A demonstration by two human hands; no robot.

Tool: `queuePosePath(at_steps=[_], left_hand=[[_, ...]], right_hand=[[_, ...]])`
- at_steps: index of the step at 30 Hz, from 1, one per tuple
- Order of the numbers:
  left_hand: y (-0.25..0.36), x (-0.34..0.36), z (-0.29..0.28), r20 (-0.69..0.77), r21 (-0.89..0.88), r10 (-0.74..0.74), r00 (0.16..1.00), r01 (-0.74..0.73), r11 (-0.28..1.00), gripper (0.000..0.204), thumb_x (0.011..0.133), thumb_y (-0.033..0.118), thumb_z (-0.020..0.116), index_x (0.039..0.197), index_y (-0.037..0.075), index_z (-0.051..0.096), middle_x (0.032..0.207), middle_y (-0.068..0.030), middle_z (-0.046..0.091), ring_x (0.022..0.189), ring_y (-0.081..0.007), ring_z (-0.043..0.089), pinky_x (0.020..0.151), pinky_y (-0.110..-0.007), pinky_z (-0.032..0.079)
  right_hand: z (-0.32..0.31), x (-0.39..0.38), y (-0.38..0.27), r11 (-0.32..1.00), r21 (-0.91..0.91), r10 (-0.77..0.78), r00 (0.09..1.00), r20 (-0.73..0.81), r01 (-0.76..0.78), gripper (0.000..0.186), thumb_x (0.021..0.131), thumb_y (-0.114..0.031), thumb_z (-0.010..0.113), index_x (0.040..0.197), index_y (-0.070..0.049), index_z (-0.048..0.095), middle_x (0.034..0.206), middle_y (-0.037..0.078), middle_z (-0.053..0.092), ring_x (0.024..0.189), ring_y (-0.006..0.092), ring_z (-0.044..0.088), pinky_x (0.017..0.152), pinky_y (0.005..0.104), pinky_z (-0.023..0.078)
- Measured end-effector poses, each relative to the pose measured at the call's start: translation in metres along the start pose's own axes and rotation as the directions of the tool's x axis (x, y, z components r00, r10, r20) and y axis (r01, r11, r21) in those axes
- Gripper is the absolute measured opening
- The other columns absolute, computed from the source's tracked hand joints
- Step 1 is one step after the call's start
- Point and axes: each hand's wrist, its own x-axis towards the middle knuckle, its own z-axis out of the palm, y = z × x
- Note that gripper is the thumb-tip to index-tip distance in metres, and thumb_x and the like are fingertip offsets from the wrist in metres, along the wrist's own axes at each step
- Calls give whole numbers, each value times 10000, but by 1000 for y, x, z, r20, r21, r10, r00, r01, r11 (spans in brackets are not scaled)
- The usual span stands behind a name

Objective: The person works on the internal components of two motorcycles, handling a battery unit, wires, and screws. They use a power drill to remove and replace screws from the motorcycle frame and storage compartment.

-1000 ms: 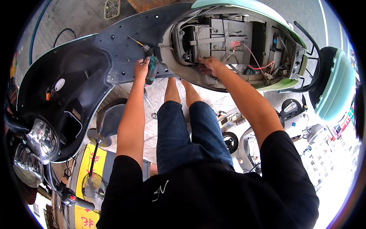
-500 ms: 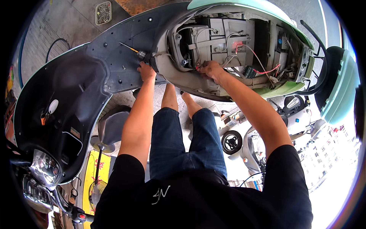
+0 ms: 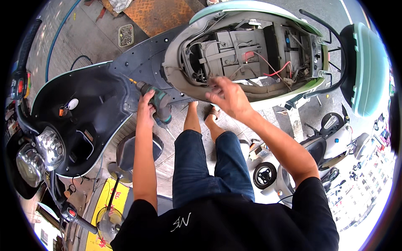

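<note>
My left hand (image 3: 145,109) is closed around a green and black cordless drill (image 3: 161,99), over the dark footboard (image 3: 146,52) of a mint-green scooter. A long bit (image 3: 132,80) in its chuck points to the upper left. My right hand (image 3: 231,100) hangs over the near rim of the scooter's open under-seat bay (image 3: 188,90), fingers apart and slightly curled, with nothing visible in them. Inside the bay sit grey batteries (image 3: 228,46) with straps and cables. A red wire (image 3: 279,70) runs across its right half.
At the far left stand the scooter's front shield (image 3: 83,92) and handlebar. A tray of small metal parts (image 3: 125,35) lies on the ground beyond the footboard. A black stool seat (image 3: 138,150) is near my left forearm. Another scooter (image 3: 322,146) and a loose wheel (image 3: 264,175) are at the right.
My left hand has brought the drill off the footboard, nearer to me and leftward. My right hand has come away from the red cable end in the bay, and its fingers have spread.
</note>
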Motion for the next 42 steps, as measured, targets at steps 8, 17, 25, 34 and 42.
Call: queuePosePath(at_steps=[8, 17, 25, 34, 42], left_hand=[[59, -207, 98, 551, -96, 117, 826, -76, 992, 511, 913, 342, 556, 1308, 37, 447, 1224, -60, 557, 1110, -172, 547, 969, -345, 417], [40, -112, 221, 691, 193, 174, 702, -411, 891, 430, 926, 390, 577, 1098, 3, 652, 970, -71, 688, 998, -160, 603, 892, -310, 452], [-14, 50, 273, 568, 763, 248, 785, -615, 198, 638, 828, 386, 660, 1332, 41, 477, 1505, -106, 278, 1345, -319, 331, 1080, -428, 334], [-52, 47, 281, 701, 649, 365, 612, -760, 27, 623, 763, 355, 708, 1210, -41, 532, 1432, -185, 361, 1216, -345, 468, 1007, -431, 381], [-32, 52, 292, 679, 603, 293, 673, -739, 299, 607, 757, 327, 690, 1224, -22, 522, 1319, -193, 462, 1194, -365, 484, 980, -425, 412]], right_hand=[[2, -106, -87, 979, -11, -198, 950, -241, 202, 798, 654, -290, 840, 1282, -10, 436, 1111, 204, 592, 1009, 384, 609, 856, 406, 492], [-116, -141, -46, 867, 474, 318, 901, -296, -151, 338, 804, -90, 649, 1114, 31, 583, 962, 82, 653, 800, 159, 629, 688, 302, 513], [-116, -55, -33, 888, 351, 415, 848, -330, -298, 281, 794, -168, 686, 981, 32, 626, 757, 83, 653, 657, 164, 630, 629, 296, 494], [-105, 11, -12, 894, 72, 436, 823, -365, -442, 345, 751, -198, 689, 992, 41, 631, 740, 89, 664, 666, 156, 629, 655, 298, 499], [-108, 22, -7, 821, 131, 564, 751, -342, -556, 344, 700, -261, 701, 874, 30, 649, 720, 120, 676, 696, 216, 661, 711, 336, 509]])
